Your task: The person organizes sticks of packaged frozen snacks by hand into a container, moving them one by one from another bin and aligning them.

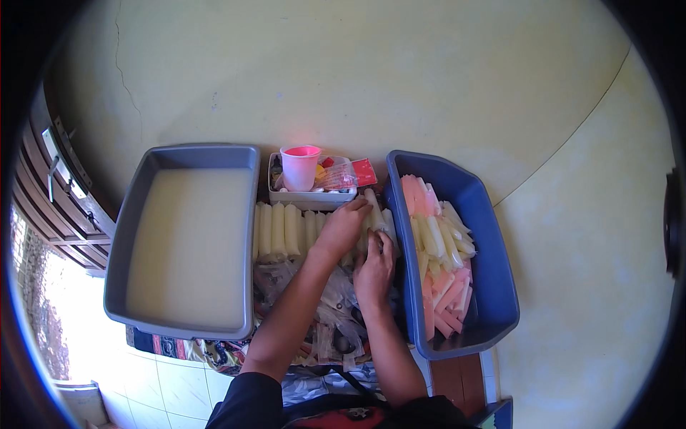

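Note:
In the middle stands a row of plastic tube bags (277, 230) filled with pale, milky liquid. My left hand (344, 223) reaches over the row's right end, fingers pinched at the upper part of a filled tube bag (373, 207). Just below it, my right hand (374, 275) has its fingers curled against the lower part of the same tubes. My fingers partly hide the exact grip. Beneath both wrists lies a heap of clear plastic bags (336, 300).
On the left is a grey tub (252, 272) of pale liquid. On the right, a blue-grey tub (496, 293) holds pink and pale yellow filled tubes (443, 243). A pink cup (299, 171) stands in a white box (314, 196) against the wall (371, 79).

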Motion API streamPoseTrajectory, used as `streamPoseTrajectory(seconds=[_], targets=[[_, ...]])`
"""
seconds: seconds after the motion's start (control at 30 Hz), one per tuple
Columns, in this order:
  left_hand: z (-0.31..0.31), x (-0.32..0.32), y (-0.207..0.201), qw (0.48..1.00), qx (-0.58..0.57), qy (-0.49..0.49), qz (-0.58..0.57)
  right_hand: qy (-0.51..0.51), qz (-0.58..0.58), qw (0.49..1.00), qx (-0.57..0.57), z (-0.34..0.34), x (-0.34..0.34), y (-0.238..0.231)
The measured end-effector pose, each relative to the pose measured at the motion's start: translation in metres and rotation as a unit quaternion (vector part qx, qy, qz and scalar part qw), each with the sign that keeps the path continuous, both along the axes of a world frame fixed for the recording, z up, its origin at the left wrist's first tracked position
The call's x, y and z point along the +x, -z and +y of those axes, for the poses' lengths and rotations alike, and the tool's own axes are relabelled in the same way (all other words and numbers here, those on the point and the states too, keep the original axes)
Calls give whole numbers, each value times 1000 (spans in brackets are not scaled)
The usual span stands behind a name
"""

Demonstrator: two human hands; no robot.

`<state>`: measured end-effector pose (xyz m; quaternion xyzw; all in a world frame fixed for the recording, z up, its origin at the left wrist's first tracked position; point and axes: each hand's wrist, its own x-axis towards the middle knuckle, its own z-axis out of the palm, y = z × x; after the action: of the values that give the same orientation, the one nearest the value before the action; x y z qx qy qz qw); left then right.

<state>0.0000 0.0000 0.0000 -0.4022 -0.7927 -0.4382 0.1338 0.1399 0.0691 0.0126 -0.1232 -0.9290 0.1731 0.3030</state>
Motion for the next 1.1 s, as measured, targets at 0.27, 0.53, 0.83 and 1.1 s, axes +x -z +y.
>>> streamPoseTrajectory(seconds=[0.27,0.53,0.83,1.1], targets=[[-16,-5,-10,999,39,-6,3,-31,109,991,-66,-7,-11,-4],[-23,12,-23,995,91,1,-36,-41,123,990,-61,-4,8,-13],[-52,55,-104,985,169,-20,13,-73,173,979,-83,-36,51,-89],[-63,123,-168,982,177,5,63,-119,162,978,-49,-19,122,-153]])
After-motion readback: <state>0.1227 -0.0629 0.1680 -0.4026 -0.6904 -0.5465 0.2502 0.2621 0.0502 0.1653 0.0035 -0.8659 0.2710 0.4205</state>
